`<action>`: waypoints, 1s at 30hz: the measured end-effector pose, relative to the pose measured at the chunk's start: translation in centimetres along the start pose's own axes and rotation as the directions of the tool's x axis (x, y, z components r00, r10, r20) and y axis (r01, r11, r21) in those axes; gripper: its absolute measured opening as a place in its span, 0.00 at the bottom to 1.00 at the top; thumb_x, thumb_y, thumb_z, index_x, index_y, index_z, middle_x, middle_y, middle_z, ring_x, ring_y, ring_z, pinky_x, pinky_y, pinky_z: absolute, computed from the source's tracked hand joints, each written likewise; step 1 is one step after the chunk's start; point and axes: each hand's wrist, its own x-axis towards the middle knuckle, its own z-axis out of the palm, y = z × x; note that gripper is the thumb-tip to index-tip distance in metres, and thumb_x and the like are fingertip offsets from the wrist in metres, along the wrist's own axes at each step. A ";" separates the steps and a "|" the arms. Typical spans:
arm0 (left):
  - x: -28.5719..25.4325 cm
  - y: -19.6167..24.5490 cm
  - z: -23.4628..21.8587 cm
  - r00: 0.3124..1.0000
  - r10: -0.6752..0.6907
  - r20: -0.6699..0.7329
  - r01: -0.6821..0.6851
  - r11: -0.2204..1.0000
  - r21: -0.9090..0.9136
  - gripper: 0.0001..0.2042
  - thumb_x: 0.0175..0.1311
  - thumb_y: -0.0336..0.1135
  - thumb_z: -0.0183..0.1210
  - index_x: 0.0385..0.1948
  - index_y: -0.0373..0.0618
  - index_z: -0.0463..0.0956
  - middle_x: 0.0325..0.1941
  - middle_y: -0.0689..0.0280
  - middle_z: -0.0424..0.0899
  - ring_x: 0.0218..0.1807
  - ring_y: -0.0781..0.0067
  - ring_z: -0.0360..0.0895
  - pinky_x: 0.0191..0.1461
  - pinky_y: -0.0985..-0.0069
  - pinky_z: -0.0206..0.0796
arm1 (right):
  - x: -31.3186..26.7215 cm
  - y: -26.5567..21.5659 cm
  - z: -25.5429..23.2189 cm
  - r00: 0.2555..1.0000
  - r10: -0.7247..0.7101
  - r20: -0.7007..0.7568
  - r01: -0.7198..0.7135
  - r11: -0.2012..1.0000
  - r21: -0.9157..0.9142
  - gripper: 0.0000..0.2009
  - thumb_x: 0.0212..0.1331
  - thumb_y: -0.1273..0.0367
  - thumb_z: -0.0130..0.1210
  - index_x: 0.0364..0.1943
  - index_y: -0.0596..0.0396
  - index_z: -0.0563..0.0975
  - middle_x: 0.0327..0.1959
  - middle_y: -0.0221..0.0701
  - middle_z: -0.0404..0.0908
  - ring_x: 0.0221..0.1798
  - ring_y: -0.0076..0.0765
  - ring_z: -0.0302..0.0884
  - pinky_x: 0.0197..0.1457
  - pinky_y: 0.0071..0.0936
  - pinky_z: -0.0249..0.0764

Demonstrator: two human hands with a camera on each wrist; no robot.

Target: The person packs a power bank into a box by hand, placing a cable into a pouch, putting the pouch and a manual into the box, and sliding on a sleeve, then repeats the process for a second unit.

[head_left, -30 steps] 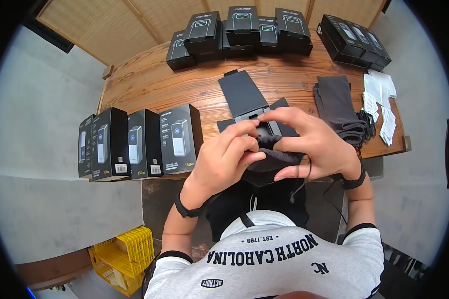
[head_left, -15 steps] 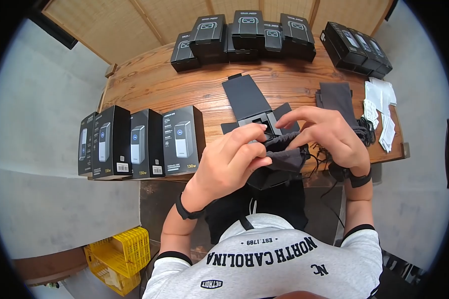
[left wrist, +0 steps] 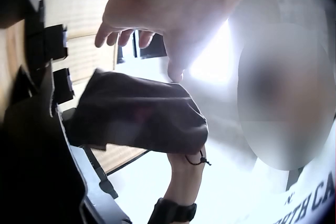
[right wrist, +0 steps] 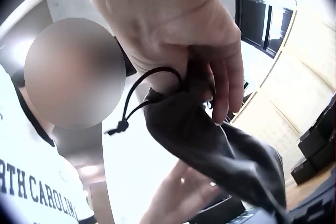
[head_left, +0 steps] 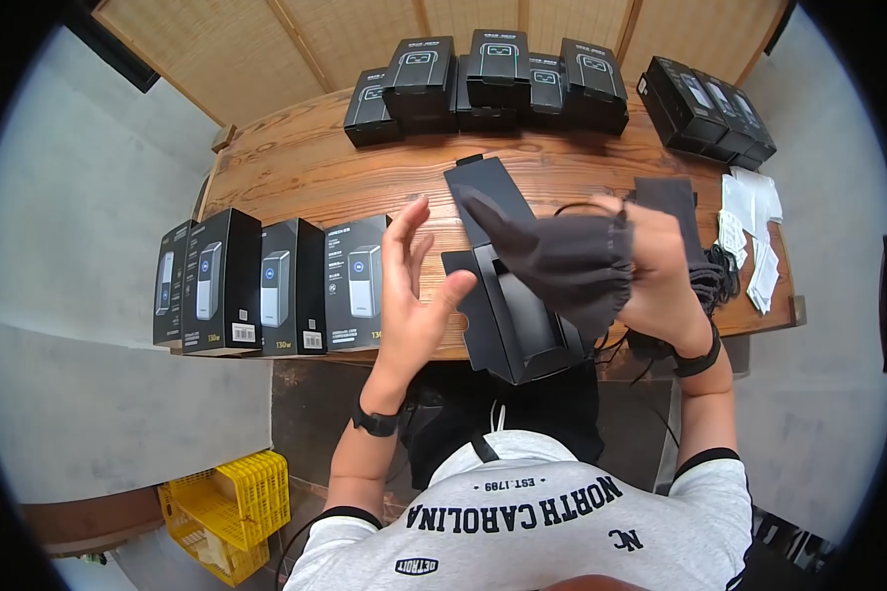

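A dark grey drawstring pouch (head_left: 567,261) hangs over the open box, its closed end swung toward the left. My right hand (head_left: 658,266) holds it at the gathered mouth, with some fingers hidden by the cloth. The black cord (right wrist: 128,90) loops out beside the wrist. To the left, my left hand (head_left: 409,320) is raised with fingers apart and holds nothing. Between the hands stands a black box (head_left: 515,366), its long lid (head_left: 475,187) folded back and a side flap (head_left: 485,333) spread out. The pouch covers part of the box's interior.
Several printed boxes (head_left: 286,286) line the left front edge. More black boxes (head_left: 498,79) stand at the back, and others (head_left: 705,113) at the back right. Folded pouches (head_left: 665,207), black cables (head_left: 715,276) and white papers (head_left: 754,202) lie right. A yellow crate (head_left: 251,502) is on the floor.
Both hands were at the pouch's mouth over the box. My left hand has let go and moved left with fingers spread; my right hand has lifted the pouch, its end swinging out leftward.
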 end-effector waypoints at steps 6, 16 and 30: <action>-0.3 -1.2 -0.2 0.816 -0.430 0.388 0.574 0.684 -0.450 0.39 0.72 0.45 0.62 0.75 0.33 0.52 0.73 0.55 0.67 0.72 0.66 0.68 0.73 0.66 0.63 | 0.9 0.1 -0.5 0.996 -0.072 -0.051 0.080 0.981 0.177 0.19 0.42 0.74 0.74 0.42 0.64 0.82 0.46 0.43 0.86 0.44 0.44 0.85 0.49 0.30 0.78; -0.5 2.1 -2.1 0.919 -0.379 0.106 0.379 0.925 0.013 0.18 0.71 0.33 0.64 0.20 0.39 0.70 0.22 0.78 0.68 0.28 0.89 0.61 0.29 0.82 0.53 | -5.7 6.0 0.3 0.895 0.416 -0.162 -0.279 0.804 0.526 0.15 0.56 0.75 0.68 0.47 0.66 0.81 0.45 0.29 0.86 0.48 0.20 0.79 0.52 0.25 0.77; 5.8 9.2 6.9 0.927 -0.193 0.322 0.307 0.882 -0.358 0.11 0.71 0.35 0.63 0.41 0.36 0.76 0.43 0.69 0.82 0.44 0.83 0.74 0.53 0.83 0.66 | -14.2 9.3 3.0 0.736 0.664 0.132 -0.292 0.137 0.946 0.17 0.69 0.72 0.59 0.59 0.63 0.76 0.52 0.34 0.84 0.53 0.26 0.82 0.54 0.24 0.81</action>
